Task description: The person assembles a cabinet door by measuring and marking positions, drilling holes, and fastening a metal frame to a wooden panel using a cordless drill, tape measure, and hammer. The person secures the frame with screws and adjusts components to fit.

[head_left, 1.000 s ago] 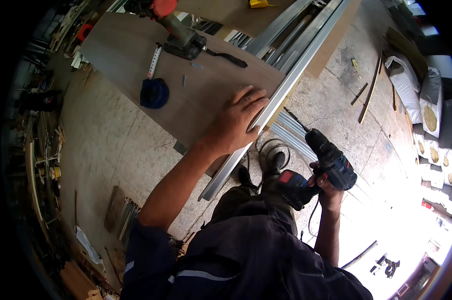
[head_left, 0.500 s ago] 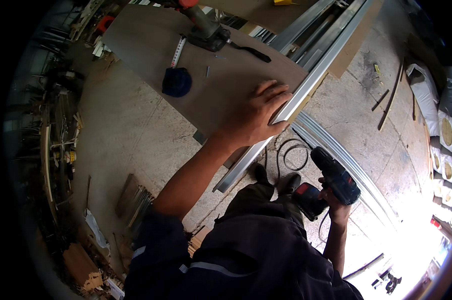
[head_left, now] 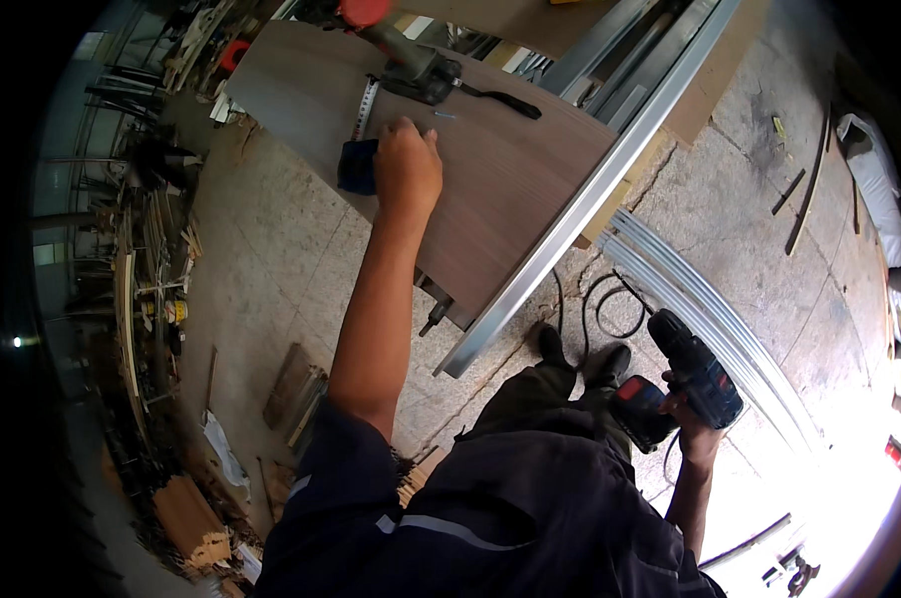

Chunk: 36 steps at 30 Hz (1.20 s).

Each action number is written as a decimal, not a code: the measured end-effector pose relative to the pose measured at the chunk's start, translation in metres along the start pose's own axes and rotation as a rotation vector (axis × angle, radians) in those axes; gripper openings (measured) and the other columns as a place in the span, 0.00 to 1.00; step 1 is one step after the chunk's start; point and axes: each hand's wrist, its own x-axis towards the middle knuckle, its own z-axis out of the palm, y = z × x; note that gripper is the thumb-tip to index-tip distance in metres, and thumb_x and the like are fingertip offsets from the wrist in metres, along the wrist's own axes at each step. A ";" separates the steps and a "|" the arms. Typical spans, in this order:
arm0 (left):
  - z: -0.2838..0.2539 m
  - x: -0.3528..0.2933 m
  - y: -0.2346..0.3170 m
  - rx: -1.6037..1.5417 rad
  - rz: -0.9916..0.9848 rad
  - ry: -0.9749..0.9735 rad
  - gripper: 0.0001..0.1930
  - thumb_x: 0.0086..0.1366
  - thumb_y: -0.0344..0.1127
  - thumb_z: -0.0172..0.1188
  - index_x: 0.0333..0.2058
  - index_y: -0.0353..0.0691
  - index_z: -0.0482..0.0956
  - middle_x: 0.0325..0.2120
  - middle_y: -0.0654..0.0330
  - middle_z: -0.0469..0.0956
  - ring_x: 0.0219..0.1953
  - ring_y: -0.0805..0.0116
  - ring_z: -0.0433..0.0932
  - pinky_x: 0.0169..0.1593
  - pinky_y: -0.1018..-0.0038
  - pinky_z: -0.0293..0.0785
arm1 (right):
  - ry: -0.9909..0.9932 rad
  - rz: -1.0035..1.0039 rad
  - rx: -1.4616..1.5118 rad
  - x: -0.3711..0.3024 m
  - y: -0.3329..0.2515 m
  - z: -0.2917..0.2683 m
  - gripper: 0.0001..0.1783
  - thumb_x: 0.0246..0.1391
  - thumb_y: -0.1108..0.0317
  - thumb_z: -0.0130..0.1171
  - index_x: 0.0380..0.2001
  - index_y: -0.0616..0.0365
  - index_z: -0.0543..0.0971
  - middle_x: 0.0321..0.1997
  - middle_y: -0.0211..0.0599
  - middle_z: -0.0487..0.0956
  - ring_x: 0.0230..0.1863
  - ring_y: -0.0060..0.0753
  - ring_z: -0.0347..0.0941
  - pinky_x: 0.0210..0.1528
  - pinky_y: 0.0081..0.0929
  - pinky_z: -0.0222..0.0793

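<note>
My left hand (head_left: 408, 169) is over the brown wood-look board (head_left: 515, 169), its fingers curled together as in a pinch. Whatever they hold, if anything, is hidden beneath them. Right beside it lies a dark blue tape measure (head_left: 356, 167) with a short length of white blade (head_left: 366, 110) drawn out. A small screw-like piece (head_left: 445, 114) rests just beyond my fingers. Down at my right side, my right hand (head_left: 695, 424) grips a dark cordless drill (head_left: 705, 374) by its handle, the chuck pointing away from me.
Another cordless tool (head_left: 416, 75) with a black strap sits at the board's far side. A silver metal channel (head_left: 580, 204) runs along the board's right edge. Long metal profiles (head_left: 710, 314) and a black cable (head_left: 615, 309) lie on the concrete floor. Timber scraps are piled at left.
My left hand has left the metal channel and moved left across the board to beside the tape measure. It now covers the spot where a small metal piece lay. My right hand still holds the drill.
</note>
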 end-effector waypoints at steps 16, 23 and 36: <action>-0.073 -0.084 0.062 -0.634 -0.191 -0.162 0.10 0.76 0.35 0.54 0.44 0.33 0.77 0.39 0.51 0.85 0.37 0.67 0.84 0.42 0.72 0.81 | -0.128 0.132 0.074 -0.030 0.026 -0.045 0.16 0.50 0.78 0.68 0.44 0.64 0.81 0.34 0.35 0.84 0.34 0.29 0.81 0.37 0.30 0.78; -0.035 -0.237 0.085 -1.284 -0.448 -0.531 0.09 0.71 0.26 0.60 0.48 0.33 0.79 0.34 0.55 0.83 0.34 0.69 0.82 0.40 0.71 0.83 | -0.270 0.097 -0.008 -0.028 0.044 -0.071 0.18 0.47 0.73 0.71 0.43 0.62 0.79 0.30 0.32 0.80 0.28 0.25 0.75 0.31 0.24 0.71; 0.036 -0.286 0.100 -1.791 -0.696 -0.658 0.08 0.73 0.29 0.59 0.45 0.31 0.79 0.36 0.53 0.83 0.37 0.65 0.85 0.42 0.68 0.87 | -0.393 0.236 0.037 -0.031 0.123 -0.117 0.27 0.43 0.72 0.77 0.49 0.60 0.79 0.36 0.32 0.81 0.36 0.28 0.77 0.38 0.28 0.72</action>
